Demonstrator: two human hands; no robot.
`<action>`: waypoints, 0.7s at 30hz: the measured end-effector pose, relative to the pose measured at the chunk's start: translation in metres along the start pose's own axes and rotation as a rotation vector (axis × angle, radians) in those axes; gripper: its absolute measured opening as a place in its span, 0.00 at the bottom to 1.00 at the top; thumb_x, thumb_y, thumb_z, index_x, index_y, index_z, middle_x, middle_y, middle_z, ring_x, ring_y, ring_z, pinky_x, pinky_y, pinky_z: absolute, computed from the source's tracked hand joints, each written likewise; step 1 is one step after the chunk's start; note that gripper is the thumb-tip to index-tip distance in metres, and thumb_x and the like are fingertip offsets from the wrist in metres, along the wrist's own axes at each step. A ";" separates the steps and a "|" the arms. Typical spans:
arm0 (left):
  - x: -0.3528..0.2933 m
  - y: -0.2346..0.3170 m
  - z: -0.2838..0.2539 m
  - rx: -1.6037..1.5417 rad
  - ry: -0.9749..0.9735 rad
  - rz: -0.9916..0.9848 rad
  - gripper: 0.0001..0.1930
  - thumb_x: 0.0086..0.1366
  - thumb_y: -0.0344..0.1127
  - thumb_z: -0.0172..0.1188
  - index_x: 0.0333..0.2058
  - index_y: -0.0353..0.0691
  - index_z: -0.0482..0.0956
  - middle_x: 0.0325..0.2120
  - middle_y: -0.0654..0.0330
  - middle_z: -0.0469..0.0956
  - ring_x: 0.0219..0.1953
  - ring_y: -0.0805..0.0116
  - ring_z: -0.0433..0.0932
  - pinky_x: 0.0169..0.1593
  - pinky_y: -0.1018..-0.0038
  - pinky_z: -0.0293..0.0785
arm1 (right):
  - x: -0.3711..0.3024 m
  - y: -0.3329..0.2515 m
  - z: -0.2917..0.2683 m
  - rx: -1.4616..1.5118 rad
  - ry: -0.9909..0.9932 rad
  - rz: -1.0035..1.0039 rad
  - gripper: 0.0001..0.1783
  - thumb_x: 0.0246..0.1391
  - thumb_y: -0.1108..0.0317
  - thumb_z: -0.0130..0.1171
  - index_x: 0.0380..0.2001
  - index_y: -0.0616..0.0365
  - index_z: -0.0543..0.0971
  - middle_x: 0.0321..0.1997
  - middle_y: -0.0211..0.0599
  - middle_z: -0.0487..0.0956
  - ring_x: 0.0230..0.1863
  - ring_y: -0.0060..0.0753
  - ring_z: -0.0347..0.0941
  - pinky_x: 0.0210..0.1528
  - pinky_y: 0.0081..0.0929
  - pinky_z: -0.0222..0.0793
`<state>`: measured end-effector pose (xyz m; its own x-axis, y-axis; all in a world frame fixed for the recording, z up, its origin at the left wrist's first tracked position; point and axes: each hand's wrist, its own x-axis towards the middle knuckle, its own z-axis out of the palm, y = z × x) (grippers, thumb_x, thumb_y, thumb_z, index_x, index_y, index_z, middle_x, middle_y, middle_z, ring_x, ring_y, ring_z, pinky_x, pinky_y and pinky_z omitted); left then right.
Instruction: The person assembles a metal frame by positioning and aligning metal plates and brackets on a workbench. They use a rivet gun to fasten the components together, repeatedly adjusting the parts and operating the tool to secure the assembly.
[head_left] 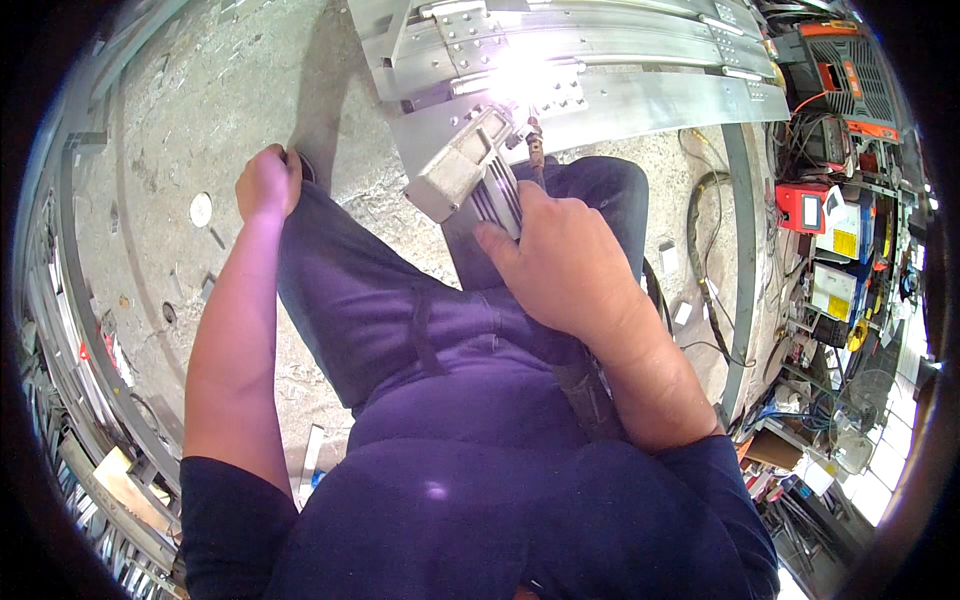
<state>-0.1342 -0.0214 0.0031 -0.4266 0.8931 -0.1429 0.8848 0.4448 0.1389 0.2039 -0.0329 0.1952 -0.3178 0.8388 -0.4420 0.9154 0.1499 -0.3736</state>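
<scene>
I see the right hand (pixel 570 255) wrapped around a grey welding gun (pixel 462 165) at twelve o'clock.
Light (pixel 520 78) glares over the metal panel (pixel 680 105); at ten o'clock, the left hand (pixel 268 185) curls, contents I cannot tell.

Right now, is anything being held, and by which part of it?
The right hand holds the welding torch by its rear end, beside the ribbed section; whether the left hand holds anything cannot be told.

gry conc flr (pixel 230 100), brt win (pixel 882 465)
</scene>
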 end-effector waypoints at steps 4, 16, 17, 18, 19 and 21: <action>0.001 0.002 -0.005 -0.010 -0.027 -0.029 0.18 0.67 0.47 0.53 0.35 0.38 0.83 0.35 0.45 0.83 0.42 0.44 0.82 0.46 0.54 0.77 | -0.003 0.000 -0.002 0.016 -0.011 0.002 0.23 0.61 0.54 0.57 0.35 0.71 0.76 0.30 0.63 0.81 0.37 0.65 0.80 0.43 0.52 0.76; 0.000 0.006 -0.011 -0.014 -0.013 -0.049 0.20 0.67 0.49 0.52 0.37 0.38 0.84 0.36 0.44 0.83 0.43 0.44 0.82 0.47 0.54 0.76 | -0.011 0.004 0.000 0.018 0.009 -0.011 0.24 0.60 0.54 0.58 0.32 0.71 0.76 0.30 0.65 0.80 0.37 0.66 0.79 0.43 0.53 0.76; -0.001 0.006 -0.011 -0.015 -0.012 -0.050 0.20 0.67 0.49 0.52 0.37 0.38 0.84 0.36 0.44 0.83 0.43 0.44 0.82 0.47 0.54 0.76 | -0.011 0.005 0.000 0.018 0.005 -0.007 0.24 0.60 0.53 0.58 0.32 0.71 0.76 0.30 0.65 0.80 0.38 0.67 0.79 0.43 0.53 0.76; -0.001 0.007 -0.011 -0.014 -0.019 -0.052 0.20 0.67 0.49 0.52 0.37 0.38 0.84 0.36 0.44 0.83 0.43 0.44 0.82 0.47 0.54 0.76 | -0.012 0.006 0.000 0.023 0.009 -0.007 0.24 0.60 0.53 0.58 0.33 0.70 0.76 0.30 0.65 0.80 0.38 0.67 0.79 0.44 0.54 0.74; -0.002 0.008 -0.012 -0.013 -0.026 -0.055 0.20 0.67 0.49 0.52 0.37 0.38 0.84 0.36 0.44 0.83 0.43 0.44 0.82 0.47 0.54 0.76 | -0.014 0.007 0.001 0.027 0.014 -0.006 0.24 0.60 0.53 0.58 0.33 0.70 0.75 0.30 0.66 0.80 0.38 0.68 0.78 0.44 0.55 0.73; -0.001 0.008 -0.011 -0.013 -0.028 -0.058 0.20 0.67 0.49 0.53 0.37 0.39 0.84 0.36 0.44 0.83 0.43 0.44 0.82 0.47 0.54 0.76 | -0.016 0.009 0.002 0.035 0.017 -0.005 0.24 0.60 0.53 0.57 0.33 0.69 0.75 0.30 0.66 0.79 0.38 0.69 0.77 0.44 0.56 0.72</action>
<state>-0.1284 -0.0183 0.0148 -0.4714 0.8638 -0.1781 0.8562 0.4966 0.1426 0.2164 -0.0458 0.1974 -0.3181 0.8471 -0.4257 0.9043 0.1363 -0.4045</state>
